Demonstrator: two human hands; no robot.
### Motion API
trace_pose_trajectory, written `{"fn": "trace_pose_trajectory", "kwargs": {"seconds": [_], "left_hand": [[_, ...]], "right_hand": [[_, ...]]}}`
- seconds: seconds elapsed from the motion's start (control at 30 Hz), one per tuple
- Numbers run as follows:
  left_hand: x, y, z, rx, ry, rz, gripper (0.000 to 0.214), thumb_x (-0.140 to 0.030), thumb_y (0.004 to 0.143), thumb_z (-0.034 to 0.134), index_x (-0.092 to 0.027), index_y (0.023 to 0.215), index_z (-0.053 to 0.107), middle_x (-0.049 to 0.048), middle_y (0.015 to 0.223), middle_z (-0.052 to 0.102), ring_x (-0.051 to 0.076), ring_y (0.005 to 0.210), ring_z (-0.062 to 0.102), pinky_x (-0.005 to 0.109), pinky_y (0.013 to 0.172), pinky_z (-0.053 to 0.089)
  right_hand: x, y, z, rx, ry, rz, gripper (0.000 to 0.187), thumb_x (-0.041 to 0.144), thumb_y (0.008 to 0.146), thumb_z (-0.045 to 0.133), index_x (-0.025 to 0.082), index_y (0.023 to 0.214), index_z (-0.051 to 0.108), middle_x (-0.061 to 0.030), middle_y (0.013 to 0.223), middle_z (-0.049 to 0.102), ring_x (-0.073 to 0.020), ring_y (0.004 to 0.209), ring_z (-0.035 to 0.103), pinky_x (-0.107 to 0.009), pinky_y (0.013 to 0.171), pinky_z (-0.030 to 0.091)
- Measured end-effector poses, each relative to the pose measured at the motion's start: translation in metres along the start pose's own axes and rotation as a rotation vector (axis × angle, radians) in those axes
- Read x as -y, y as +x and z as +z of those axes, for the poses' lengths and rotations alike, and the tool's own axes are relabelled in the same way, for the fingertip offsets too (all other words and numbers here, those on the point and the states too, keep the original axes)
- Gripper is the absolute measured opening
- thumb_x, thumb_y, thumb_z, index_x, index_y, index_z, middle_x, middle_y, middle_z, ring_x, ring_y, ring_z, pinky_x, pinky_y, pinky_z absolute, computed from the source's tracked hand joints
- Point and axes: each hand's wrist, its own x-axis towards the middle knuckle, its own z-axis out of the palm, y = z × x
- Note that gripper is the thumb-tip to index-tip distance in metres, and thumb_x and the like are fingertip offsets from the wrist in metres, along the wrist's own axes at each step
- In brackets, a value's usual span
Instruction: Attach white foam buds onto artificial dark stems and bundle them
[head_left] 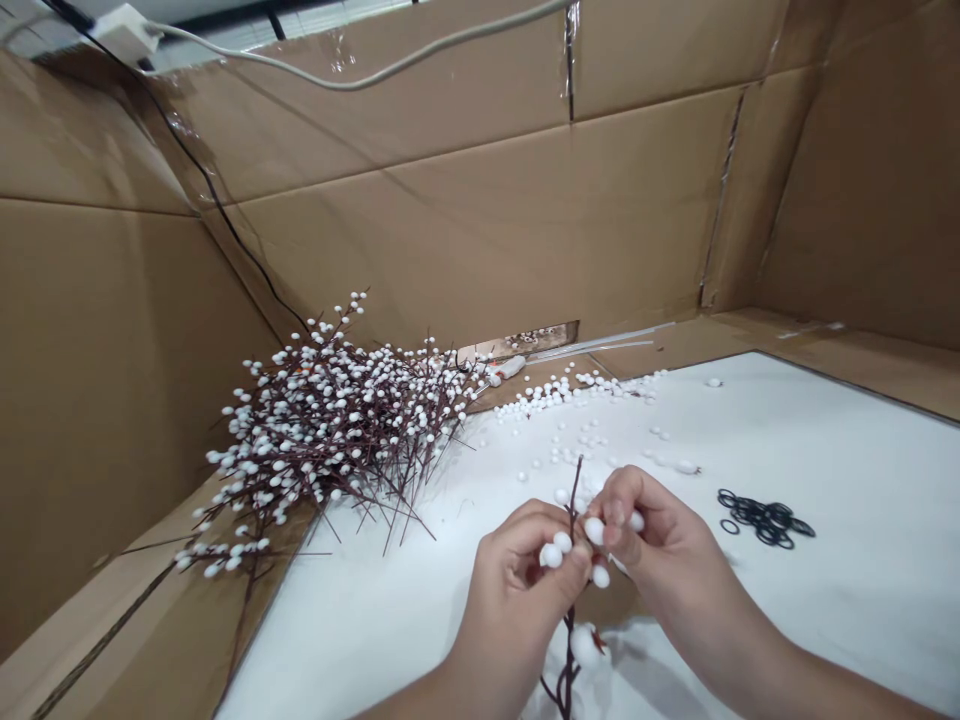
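Note:
Between my two hands stands a brown artificial berry branch (569,640) with white berries. My left hand (517,580) is closed around its stem, with white berries (556,550) showing by the thumb. Close against it, my right hand (656,545) pinches at a white berry (594,530) on the same branch. Fingers partly hide the spot where the hands meet. Lower on the stem sits a larger white cotton-like ball (587,645) with a reddish-brown tip.
A big heap of berry branches (337,420) lies at the left. Loose white berries (562,395) are scattered at the back of the white board (847,460). Black rubber rings (769,518) lie at the right. Clear sticks (600,345) and a white-handled tool (510,368) rest near the cardboard wall (465,230).

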Motion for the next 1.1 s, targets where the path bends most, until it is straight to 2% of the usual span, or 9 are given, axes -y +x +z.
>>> {"fn": "trace_pose_trajectory", "kwargs": {"seconds": [0.37, 0.5, 0.6, 0.7, 0.8, 0.87, 0.97, 1.1], "left_hand": [[-0.001, 0.003, 0.002, -0.004, -0.033, -0.035, 0.02, -0.026, 0.072, 0.06, -0.015, 0.056, 0.055, 0.0004, 0.065, 0.047, 0.013, 0.064, 0.046, 0.024, 0.059, 0.034], [0.002, 0.004, 0.001, -0.014, -0.003, -0.023, 0.02, -0.027, 0.073, 0.059, -0.015, 0.058, 0.056, 0.0009, 0.065, 0.049, 0.013, 0.066, 0.047, 0.022, 0.06, 0.035], [0.004, 0.006, -0.003, -0.018, 0.013, -0.023, 0.02, -0.025, 0.073, 0.057, -0.016, 0.057, 0.05, -0.001, 0.063, 0.048, 0.011, 0.064, 0.046, 0.02, 0.058, 0.036], [0.002, 0.012, -0.01, 0.061, 0.054, -0.015, 0.021, -0.025, 0.073, 0.058, -0.017, 0.059, 0.045, -0.0027, 0.065, 0.045, 0.01, 0.063, 0.045, 0.019, 0.057, 0.037], [-0.003, 0.018, -0.018, 0.156, 0.144, -0.017, 0.018, -0.031, 0.077, 0.053, -0.017, 0.066, 0.05, -0.0014, 0.07, 0.047, 0.011, 0.068, 0.046, 0.02, 0.062, 0.04], [-0.007, 0.023, -0.022, 0.133, 0.174, -0.059, 0.021, -0.037, 0.079, 0.05, -0.017, 0.073, 0.054, 0.0, 0.074, 0.05, 0.013, 0.074, 0.048, 0.022, 0.066, 0.042], [-0.009, 0.028, -0.023, 0.02, 0.154, -0.134, 0.022, -0.04, 0.077, 0.052, -0.018, 0.08, 0.055, 0.0005, 0.08, 0.052, 0.014, 0.078, 0.049, 0.024, 0.067, 0.045], [-0.007, 0.03, -0.019, 0.002, 0.072, -0.244, 0.024, -0.039, 0.071, 0.061, -0.017, 0.081, 0.057, -0.0002, 0.078, 0.055, 0.011, 0.07, 0.051, 0.02, 0.059, 0.042]], "right_hand": [[-0.001, 0.001, -0.004, 0.033, -0.034, -0.017, 0.024, 0.03, 0.069, 0.069, 0.02, 0.064, 0.048, 0.005, 0.062, 0.056, -0.0069, 0.053, 0.051, -0.019, 0.054, 0.04], [0.0, 0.002, -0.003, 0.023, -0.074, 0.034, 0.025, 0.033, 0.069, 0.069, 0.021, 0.065, 0.047, 0.0048, 0.064, 0.056, -0.0082, 0.054, 0.052, -0.021, 0.055, 0.041], [0.0, 0.004, -0.001, -0.025, -0.112, 0.085, 0.031, 0.038, 0.065, 0.071, 0.021, 0.065, 0.045, 0.004, 0.064, 0.056, -0.0105, 0.056, 0.053, -0.023, 0.055, 0.041], [0.0, 0.005, -0.002, -0.094, -0.16, 0.095, 0.033, 0.041, 0.064, 0.07, 0.021, 0.066, 0.045, 0.0042, 0.066, 0.054, -0.0107, 0.06, 0.051, -0.022, 0.056, 0.039], [0.001, 0.006, -0.005, -0.133, -0.221, 0.066, 0.03, 0.041, 0.067, 0.067, 0.021, 0.07, 0.045, 0.0056, 0.067, 0.05, -0.009, 0.06, 0.046, -0.02, 0.055, 0.037], [0.002, 0.007, -0.005, -0.158, -0.265, 0.054, 0.029, 0.042, 0.068, 0.067, 0.022, 0.072, 0.046, 0.0062, 0.068, 0.048, -0.0075, 0.057, 0.044, -0.02, 0.053, 0.035], [0.0, 0.008, -0.003, -0.174, -0.3, 0.084, 0.031, 0.045, 0.066, 0.067, 0.021, 0.071, 0.047, 0.006, 0.068, 0.047, -0.0073, 0.055, 0.045, -0.019, 0.05, 0.036], [-0.008, 0.006, 0.0, -0.099, -0.246, 0.2, 0.04, 0.05, 0.059, 0.07, 0.021, 0.073, 0.046, 0.0068, 0.061, 0.046, -0.0079, 0.046, 0.047, -0.02, 0.043, 0.038]]}}
